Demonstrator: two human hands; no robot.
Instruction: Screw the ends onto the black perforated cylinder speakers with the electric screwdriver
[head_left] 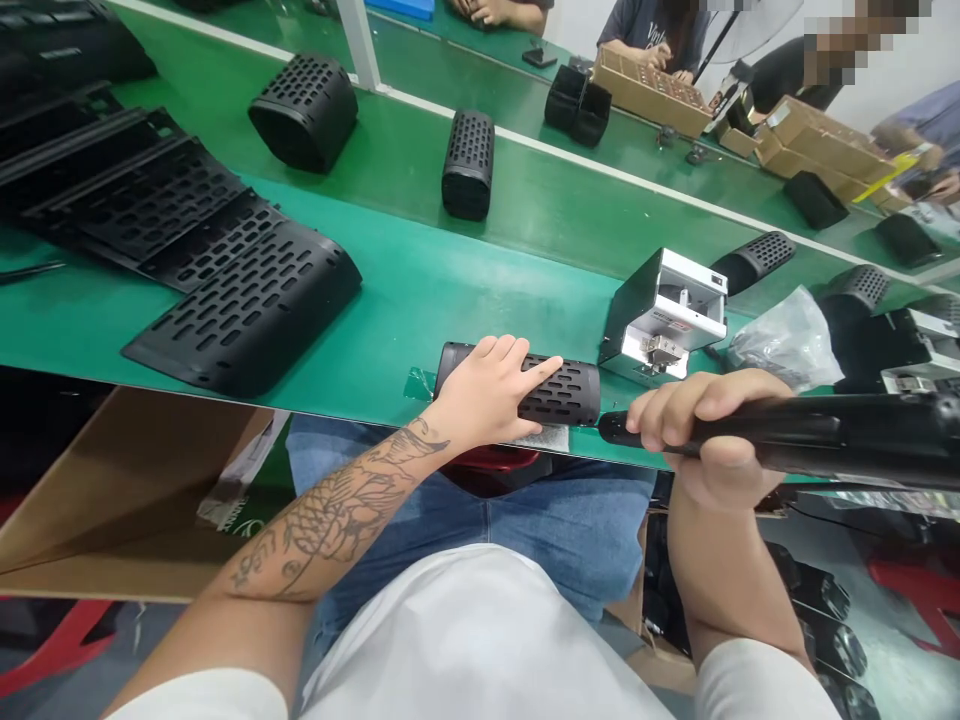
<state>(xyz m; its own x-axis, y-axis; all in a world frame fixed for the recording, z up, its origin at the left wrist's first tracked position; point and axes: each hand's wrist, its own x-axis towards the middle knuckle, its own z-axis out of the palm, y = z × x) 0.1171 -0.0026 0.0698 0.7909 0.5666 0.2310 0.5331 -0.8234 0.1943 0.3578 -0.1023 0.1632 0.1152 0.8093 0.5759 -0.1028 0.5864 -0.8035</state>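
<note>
My left hand (487,385) lies over a black perforated housing (574,392) at the table's front edge, its thumb and fingers gripping it from above. My right hand (716,430) is wrapped around a black electric screwdriver (810,432) held nearly level. The screwdriver's nose points left and its tip meets the right end of the housing; the exact contact point is too small to make out. Just behind the right hand stands a screw feeder (667,318) with a silver front. Part of a pale pad (556,438) shows under the housing.
Several large perforated black covers (247,300) overlap on the left. More black housings (469,165) stand farther back along a white divider strip (525,140). A clear plastic bag (787,340) lies right of the feeder. Other people work across the table near cardboard boxes (649,90).
</note>
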